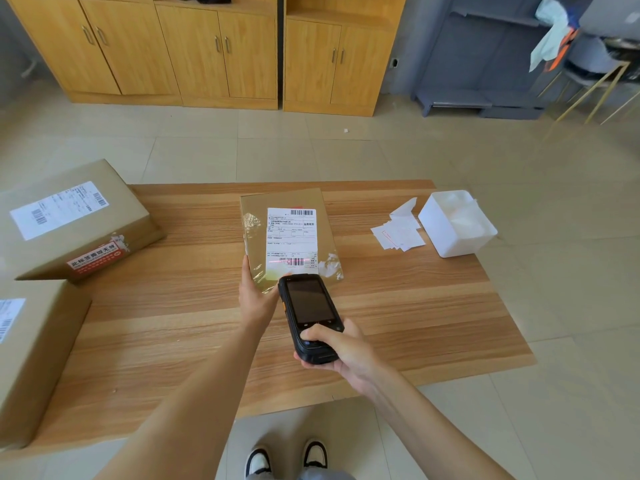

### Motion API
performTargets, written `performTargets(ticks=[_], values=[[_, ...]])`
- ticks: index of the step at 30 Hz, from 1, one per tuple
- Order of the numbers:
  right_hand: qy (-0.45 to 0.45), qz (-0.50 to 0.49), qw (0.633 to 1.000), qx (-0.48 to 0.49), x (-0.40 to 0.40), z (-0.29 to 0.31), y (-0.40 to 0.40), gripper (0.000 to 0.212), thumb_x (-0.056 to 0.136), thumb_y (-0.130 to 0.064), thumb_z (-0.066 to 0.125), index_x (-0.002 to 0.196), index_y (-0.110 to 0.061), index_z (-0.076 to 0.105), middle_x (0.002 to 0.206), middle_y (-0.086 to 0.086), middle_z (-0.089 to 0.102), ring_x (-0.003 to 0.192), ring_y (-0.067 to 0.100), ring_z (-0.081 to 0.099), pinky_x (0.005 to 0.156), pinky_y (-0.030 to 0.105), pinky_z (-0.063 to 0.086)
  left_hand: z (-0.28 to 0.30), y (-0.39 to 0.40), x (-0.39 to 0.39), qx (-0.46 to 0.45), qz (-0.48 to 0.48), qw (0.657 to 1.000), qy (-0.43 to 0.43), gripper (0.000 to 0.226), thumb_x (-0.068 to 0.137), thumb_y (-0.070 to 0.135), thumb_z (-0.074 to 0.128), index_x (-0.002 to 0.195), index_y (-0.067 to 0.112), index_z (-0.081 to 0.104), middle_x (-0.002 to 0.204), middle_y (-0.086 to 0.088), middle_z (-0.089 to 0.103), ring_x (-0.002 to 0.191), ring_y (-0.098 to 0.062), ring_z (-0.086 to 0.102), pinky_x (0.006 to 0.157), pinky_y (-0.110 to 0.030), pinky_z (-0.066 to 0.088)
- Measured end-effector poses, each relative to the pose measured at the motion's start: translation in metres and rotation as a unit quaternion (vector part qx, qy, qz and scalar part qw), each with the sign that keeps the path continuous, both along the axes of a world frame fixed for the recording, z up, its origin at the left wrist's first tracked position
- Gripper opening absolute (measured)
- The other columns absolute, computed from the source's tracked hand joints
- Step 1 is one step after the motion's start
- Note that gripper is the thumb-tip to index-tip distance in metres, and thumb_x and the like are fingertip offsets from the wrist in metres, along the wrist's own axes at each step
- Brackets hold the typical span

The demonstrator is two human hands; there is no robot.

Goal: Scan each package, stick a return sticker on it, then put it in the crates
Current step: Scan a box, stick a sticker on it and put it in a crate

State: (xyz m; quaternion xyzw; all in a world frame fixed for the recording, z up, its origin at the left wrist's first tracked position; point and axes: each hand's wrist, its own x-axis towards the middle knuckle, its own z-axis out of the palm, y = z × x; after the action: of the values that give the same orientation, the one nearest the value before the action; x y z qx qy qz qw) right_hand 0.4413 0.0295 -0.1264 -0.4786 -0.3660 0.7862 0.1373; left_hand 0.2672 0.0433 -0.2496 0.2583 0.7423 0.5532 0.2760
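Scanner point(309, 317) hides package's point(288, 233) near edge; crates unseen.

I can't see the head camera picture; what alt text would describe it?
A person's right hand aims a black handheld scanner at the barcode label of a brown package on a wooden table, red scan line showing, while the left hand steadies it. Two bigger boxes sit left, loose stickers right.

I've got wooden cabinets point(214, 53) along the back wall, a grey shelf unit point(485, 64) right, tiled floor point(277, 150), my sneakers point(287, 460).
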Motion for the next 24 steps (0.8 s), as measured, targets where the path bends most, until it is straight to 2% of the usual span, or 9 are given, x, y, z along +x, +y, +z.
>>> performTargets(ticks=[4,9,13,19,24], values=[[0.0,-0.004,1.0,0.004,-0.0007,-0.0004,0.0016,0.053,0.076,0.003,0.072,0.121,0.004,0.045,0.094,0.023,0.066,0.068,0.031,0.069,0.056,0.031,0.056,-0.0027,0.0005,-0.003,-0.012,-0.004,1.0,-0.004,0.093,0.076,0.022,0.079,0.149,0.029,0.022,0.14,0.006,0.048,0.127,-0.014,0.045,0.105,-0.035,0.037],[0.003,-0.009,1.0,-0.002,-0.0003,0.0006,0.0024,0.051,0.077,0.003,0.072,0.12,0.002,0.045,0.096,0.024,0.065,0.069,0.03,0.068,0.056,0.031,0.055,-0.0064,0.0004,-0.0057,-0.02,-0.008,1.0,-0.013,0.098,0.071,0.035,0.082,0.148,0.035,0.022,0.141,0.007,0.049,0.13,-0.017,0.045,0.107,-0.048,0.038],[0.004,-0.008,1.0,0.002,0.0001,0.0006,0.0034,0.051,0.077,0.003,0.072,0.12,0.002,0.045,0.096,0.024,0.065,0.07,0.031,0.068,0.057,0.032,0.056,-0.009,-0.001,-0.0056,-0.014,-0.01,1.0,-0.011,0.1,0.068,0.045,0.08,0.148,0.036,0.02,0.143,0.006,0.047,0.131,-0.018,0.044,0.108,-0.049,0.038],[0.016,-0.009,1.0,0.005,0.0007,0.001,0.004,0.041,0.078,0.003,0.07,0.113,0.002,0.048,0.091,0.021,0.066,0.071,0.031,0.067,0.059,0.032,0.056,-0.01,-0.0011,-0.0023,-0.005,-0.003,1.0,0.014,0.093,0.076,0.028,0.078,0.15,0.03,0.02,0.142,0.005,0.047,0.131,-0.016,0.044,0.108,-0.042,0.038],[-0.001,-0.006,1.0,0.001,0.0016,-0.0014,0.0036,0.054,0.076,0.002,0.072,0.122,0.003,0.045,0.1,0.026,0.065,0.072,0.032,0.068,0.058,0.032,0.056,-0.0093,-0.0015,-0.0023,-0.016,0.0,1.0,0.018,0.098,0.076,0.03,0.079,0.151,0.03,0.017,0.143,0.003,0.047,0.131,-0.018,0.044,0.107,-0.042,0.037]])
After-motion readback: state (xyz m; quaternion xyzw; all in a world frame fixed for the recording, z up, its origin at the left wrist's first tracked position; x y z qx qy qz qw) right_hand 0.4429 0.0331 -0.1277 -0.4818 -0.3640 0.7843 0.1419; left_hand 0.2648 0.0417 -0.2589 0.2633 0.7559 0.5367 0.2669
